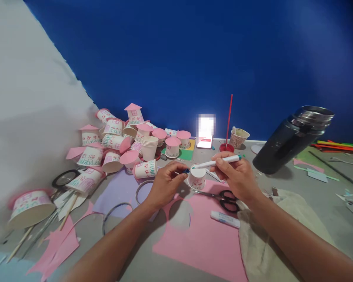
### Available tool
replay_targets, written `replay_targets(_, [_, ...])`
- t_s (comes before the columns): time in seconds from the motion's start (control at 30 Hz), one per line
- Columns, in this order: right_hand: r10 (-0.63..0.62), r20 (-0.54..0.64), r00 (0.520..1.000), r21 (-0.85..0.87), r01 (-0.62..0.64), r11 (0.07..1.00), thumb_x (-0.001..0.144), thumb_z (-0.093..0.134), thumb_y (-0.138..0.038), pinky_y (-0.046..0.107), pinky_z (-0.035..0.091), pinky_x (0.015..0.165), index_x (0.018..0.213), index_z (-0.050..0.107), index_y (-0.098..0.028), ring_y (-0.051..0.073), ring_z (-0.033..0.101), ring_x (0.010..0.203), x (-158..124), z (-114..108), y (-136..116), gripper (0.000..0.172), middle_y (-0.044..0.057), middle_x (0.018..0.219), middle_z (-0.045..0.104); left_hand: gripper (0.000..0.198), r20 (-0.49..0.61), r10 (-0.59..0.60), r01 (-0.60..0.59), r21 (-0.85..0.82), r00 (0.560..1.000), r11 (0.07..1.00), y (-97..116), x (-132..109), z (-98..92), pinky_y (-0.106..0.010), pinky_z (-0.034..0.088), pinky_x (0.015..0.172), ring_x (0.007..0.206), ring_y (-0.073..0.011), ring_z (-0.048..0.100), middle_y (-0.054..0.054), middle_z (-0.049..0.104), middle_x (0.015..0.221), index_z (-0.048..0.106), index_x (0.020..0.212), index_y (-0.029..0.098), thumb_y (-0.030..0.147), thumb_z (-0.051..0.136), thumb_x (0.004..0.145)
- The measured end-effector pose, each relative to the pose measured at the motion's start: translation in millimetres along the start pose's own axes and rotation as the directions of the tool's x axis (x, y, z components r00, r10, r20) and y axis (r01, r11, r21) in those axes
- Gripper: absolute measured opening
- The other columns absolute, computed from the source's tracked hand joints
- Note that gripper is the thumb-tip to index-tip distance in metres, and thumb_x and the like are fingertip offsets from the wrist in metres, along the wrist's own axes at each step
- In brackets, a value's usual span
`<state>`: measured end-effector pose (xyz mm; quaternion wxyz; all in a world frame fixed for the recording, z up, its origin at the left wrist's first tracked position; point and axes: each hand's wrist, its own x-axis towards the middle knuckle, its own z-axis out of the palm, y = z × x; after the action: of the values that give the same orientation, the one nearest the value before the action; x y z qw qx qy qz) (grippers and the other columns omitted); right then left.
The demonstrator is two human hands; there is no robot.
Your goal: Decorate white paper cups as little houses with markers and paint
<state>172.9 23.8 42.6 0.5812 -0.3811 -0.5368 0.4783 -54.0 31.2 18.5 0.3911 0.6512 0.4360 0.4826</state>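
Note:
My right hand (237,172) pinches a white marker with teal ends (214,162), its tip pointing left above a small paper cup. That cup (197,179) stands upside down between my hands, with a window and teal marks drawn on its side. My left hand (169,182) is closed at the fingertips on a small dark blue cap (186,171), just left of the cup. Black-handled scissors (228,199) lie in front of the cup on pink paper (202,243), which has a round hole cut in it. A glue tube (225,219) rests near them.
Many decorated cups with pink roofs (114,127) pile up at the left, beside plain stacked cups (149,148). A lit phone (206,131) leans on the blue wall. A dark flask (291,141) tilts at the right, beyond a beige cloth (288,231).

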Motion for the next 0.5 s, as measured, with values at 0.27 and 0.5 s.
replay_targets(0.27, [-0.052,0.059,0.997,-0.204,0.063,0.977,0.09,0.077,-0.051,0.025,0.047,0.048,0.086,0.077,-0.022,0.012,0.057,0.051,-5.1,1.1,-1.1,0.029,0.003,0.068,0.076,0.013,0.039,0.061,-0.063,0.058,0.997,0.996,2.8,-5.8,-0.2,-0.033,0.052,0.078,0.087,-0.0192,0.066,-0.004,0.073,0.095,0.08,0.097,0.024,0.024,0.07,0.089])
replay_targets(0.5, [-0.067,0.072,0.995,-0.273,0.084,0.958,0.086,0.081,-0.044,0.025,0.05,0.046,0.085,0.079,-0.022,0.014,0.061,0.05,-8.6,0.9,-2.7,0.022,0.003,0.065,0.076,0.017,0.073,0.135,-0.144,0.148,0.988,0.978,3.4,-9.5,4.5,-0.034,0.054,0.081,0.088,-0.0213,0.07,-0.004,0.077,0.093,0.082,0.103,0.026,0.024,0.067,0.096])
